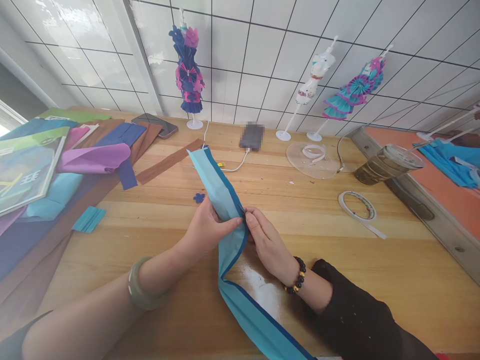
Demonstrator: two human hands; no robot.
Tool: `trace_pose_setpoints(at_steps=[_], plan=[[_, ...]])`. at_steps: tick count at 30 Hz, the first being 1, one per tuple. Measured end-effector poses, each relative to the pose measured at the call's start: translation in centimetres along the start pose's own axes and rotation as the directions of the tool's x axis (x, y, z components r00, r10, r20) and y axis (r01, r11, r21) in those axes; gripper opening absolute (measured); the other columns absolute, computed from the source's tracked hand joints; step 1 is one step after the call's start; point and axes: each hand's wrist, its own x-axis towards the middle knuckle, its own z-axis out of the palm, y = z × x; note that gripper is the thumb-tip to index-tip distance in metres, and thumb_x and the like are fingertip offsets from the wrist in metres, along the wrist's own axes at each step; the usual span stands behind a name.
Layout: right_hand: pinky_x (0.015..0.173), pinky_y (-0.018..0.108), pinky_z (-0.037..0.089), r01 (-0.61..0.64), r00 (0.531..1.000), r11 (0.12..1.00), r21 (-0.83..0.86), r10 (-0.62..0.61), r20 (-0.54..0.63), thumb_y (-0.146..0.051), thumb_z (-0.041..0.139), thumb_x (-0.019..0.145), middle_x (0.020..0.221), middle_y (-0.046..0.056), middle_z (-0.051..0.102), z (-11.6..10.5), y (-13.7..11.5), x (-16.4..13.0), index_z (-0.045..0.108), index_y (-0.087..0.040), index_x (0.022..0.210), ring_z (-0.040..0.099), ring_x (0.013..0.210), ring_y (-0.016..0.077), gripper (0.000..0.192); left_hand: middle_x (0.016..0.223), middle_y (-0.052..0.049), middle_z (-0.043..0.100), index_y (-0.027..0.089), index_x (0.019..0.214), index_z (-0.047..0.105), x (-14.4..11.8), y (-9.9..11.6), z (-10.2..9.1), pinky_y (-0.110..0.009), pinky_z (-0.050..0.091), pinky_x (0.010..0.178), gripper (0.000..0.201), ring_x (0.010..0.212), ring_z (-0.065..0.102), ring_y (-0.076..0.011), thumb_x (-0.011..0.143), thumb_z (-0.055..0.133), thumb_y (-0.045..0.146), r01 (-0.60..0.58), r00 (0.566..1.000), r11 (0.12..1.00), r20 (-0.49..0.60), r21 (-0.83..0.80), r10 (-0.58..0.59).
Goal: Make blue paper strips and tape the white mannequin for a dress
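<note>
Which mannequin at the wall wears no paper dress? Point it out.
The middle mannequin, white and patterned, leaning; the left mannequin and right mannequin wear pleated paper dresses.

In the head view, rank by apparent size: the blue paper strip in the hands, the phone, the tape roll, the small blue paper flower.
1. blue paper strip
2. phone; tape roll looks alike, unranked
3. blue paper flower

The left hand [204, 227] is bare, and the forearm behind it is uncovered too, with a thick, smooth, pale grey-green bangle [139, 290] around the wrist. The right hand [268, 245] wears a bracelet [298, 277] of round dark beads with a few golden ones, and directly behind it begins a black sleeve [356, 315] flecked with pale specks.
</note>
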Motion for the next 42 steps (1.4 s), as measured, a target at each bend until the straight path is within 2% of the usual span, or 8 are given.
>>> trace_pose_setpoints(at_steps=[7, 14, 17, 21, 26, 29, 34, 42], plan=[[0.059, 0.026, 0.039, -0.006, 1.000, 1.000, 0.015, 0.006, 0.006, -0.042, 0.032, 0.090, 0.060, -0.004, 0.038, 0.05, 0.04, 0.04, 0.050, -0.024, 0.105, 0.044, 0.061, 0.0137, 0.029, 0.089, -0.004, 0.062, 0.018, 0.093, 0.045, 0.01, 0.15, -0.01, -0.034, 0.048, 0.076, 0.036, 0.086, 0.059, -0.0204, 0.065, 0.068, 0.022, 0.004, 1.000, 0.999, 0.002, 0.037, -0.004], [0.060, 0.026, 0.041, 0.000, 1.000, 1.000, 0.015, 0.000, -0.007, -0.043, 0.033, 0.090, 0.064, -0.003, 0.043, 0.04, 0.15, 0.10, 0.051, -0.024, 0.105, 0.046, 0.063, 0.0137, 0.030, 0.090, -0.004, 0.063, 0.018, 0.094, 0.047, 0.01, 0.04, 0.01, -0.035, 0.048, 0.078, 0.038, 0.086, 0.060, -0.0206, 0.064, 0.070, 0.023, 0.022, 1.000, 1.000, 0.010, -0.003, -0.022], [0.063, 0.026, 0.042, 0.006, 1.000, 1.000, 0.017, -0.006, -0.007, -0.042, 0.033, 0.090, 0.064, -0.002, 0.044, 0.02, 0.12, 0.11, 0.051, -0.023, 0.104, 0.048, 0.067, 0.0140, 0.030, 0.093, -0.006, 0.063, 0.017, 0.095, 0.048, 0.05, 0.01, -0.10, -0.036, 0.047, 0.080, 0.040, 0.089, 0.059, -0.0213, 0.063, 0.071, 0.022, 0.044, 0.999, 0.997, 0.018, -0.066, -0.043], [0.066, 0.026, 0.043, 0.024, 1.000, 0.999, 0.035, -0.024, -0.003, -0.042, 0.033, 0.090, 0.071, -0.001, 0.049, 0.06, 0.17, 0.11, 0.051, -0.024, 0.106, 0.050, 0.071, 0.0139, 0.030, 0.092, -0.006, 0.064, 0.016, 0.095, 0.051, 0.06, 0.04, -0.52, -0.033, 0.048, 0.075, 0.034, 0.088, 0.059, -0.0210, 0.067, 0.069, 0.024, 0.141, 0.990, 0.970, 0.015, -0.200, -0.141], [0.062, 0.026, 0.042, 0.022, 1.000, 1.000, 0.008, -0.022, 0.009, -0.043, 0.032, 0.090, 0.066, -0.001, 0.047, 0.12, 0.28, 0.06, 0.052, -0.023, 0.107, 0.047, 0.064, 0.0137, 0.033, 0.085, -0.004, 0.064, 0.015, 0.094, 0.054, 0.23, 0.16, -0.85, -0.031, 0.048, 0.071, 0.032, 0.081, 0.061, -0.0191, 0.066, 0.069, 0.022, 0.195, 0.980, 0.931, 0.028, -0.308, -0.196], [0.060, 0.026, 0.042, 0.021, 1.000, 1.000, 0.007, -0.021, 0.010, -0.043, 0.032, 0.090, 0.065, -0.002, 0.046, 0.11, 0.32, 0.01, 0.052, -0.023, 0.107, 0.047, 0.064, 0.0138, 0.032, 0.085, -0.004, 0.065, 0.015, 0.093, 0.055, 0.35, 0.15, -0.78, -0.032, 0.048, 0.072, 0.034, 0.082, 0.061, -0.0197, 0.063, 0.072, 0.021, 0.197, 0.979, 0.934, 0.016, -0.299, -0.201], [0.060, 0.024, 0.041, 0.025, 1.000, 0.999, 0.043, -0.026, 0.008, -0.042, 0.033, 0.090, 0.074, -0.001, 0.048, 0.11, 0.30, 0.01, 0.051, -0.024, 0.105, 0.046, 0.066, 0.0124, 0.029, 0.085, -0.005, 0.065, 0.015, 0.093, 0.055, 0.37, -0.11, -0.75, -0.036, 0.049, 0.073, 0.035, 0.079, 0.062, -0.0205, 0.063, 0.072, 0.022, 0.192, 0.980, 0.951, 0.003, -0.243, -0.197], [0.060, 0.025, 0.040, 0.008, 1.000, 1.000, 0.025, -0.008, -0.002, -0.042, 0.033, 0.091, 0.064, -0.003, 0.041, 0.08, 0.31, 0.03, 0.051, -0.024, 0.106, 0.044, 0.061, 0.0124, 0.030, 0.087, -0.005, 0.066, 0.015, 0.094, 0.055, 0.23, -0.25, -0.87, -0.035, 0.050, 0.072, 0.035, 0.081, 0.062, -0.0209, 0.064, 0.071, 0.022, 0.189, 0.981, 0.951, 0.012, -0.245, -0.192]])
